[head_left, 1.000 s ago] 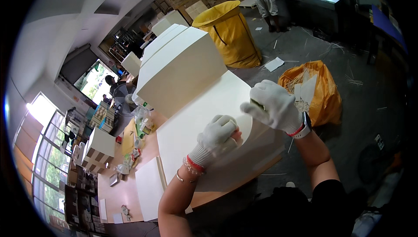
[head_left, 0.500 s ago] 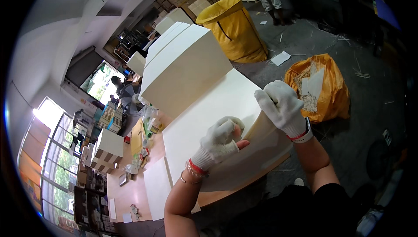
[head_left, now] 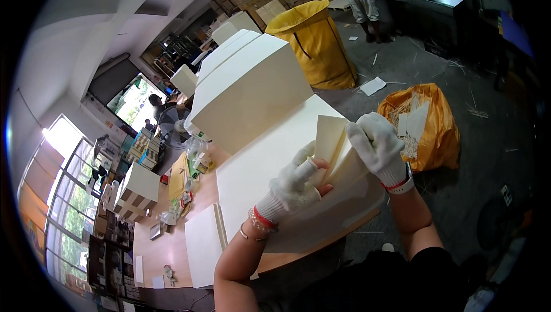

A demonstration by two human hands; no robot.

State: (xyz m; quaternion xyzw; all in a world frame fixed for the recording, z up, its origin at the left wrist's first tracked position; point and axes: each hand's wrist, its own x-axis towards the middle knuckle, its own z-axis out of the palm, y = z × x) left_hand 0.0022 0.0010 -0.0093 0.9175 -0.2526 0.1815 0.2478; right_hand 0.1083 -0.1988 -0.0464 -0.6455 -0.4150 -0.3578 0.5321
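Several white sheets (head_left: 264, 157) are being borne by the wooden table (head_left: 166, 249), their near right edge being bent upward between the hands. That edge is apparently being clenched by the right hand (head_left: 376, 144); the left hand (head_left: 294, 184) is being held with thumb and finger parted, and whether anything is being gripped cannot be told. Judging by the bend, light, springy, easily creased sheets are being handled, best being pinched broadly along the edge. The right fingertips and the sheet count are being hidden.
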